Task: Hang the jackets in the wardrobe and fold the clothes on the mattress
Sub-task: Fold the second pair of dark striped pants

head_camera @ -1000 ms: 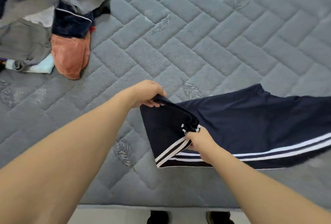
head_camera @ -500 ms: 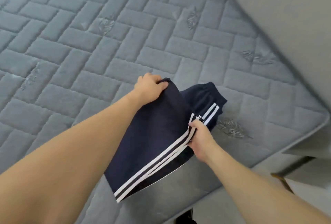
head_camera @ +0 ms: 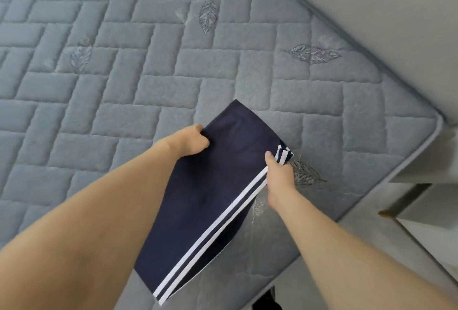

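Folding is under way on one garment only: navy trousers (head_camera: 210, 200) with twin white side stripes lie doubled into a long narrow strip on the grey quilted mattress (head_camera: 124, 86), near its corner. They look folded at least once, so I judge a further fold across the length remains before this piece is done; no jackets, wardrobe or other clothes show here, so the rest of the task cannot be gauged. Both hands are clamped on the far end of the strip, set apart across its width: the left hand (head_camera: 192, 142) pinches the plain edge, the right hand (head_camera: 278, 173) grips the striped edge, with the strip running back toward the person between the two forearms.
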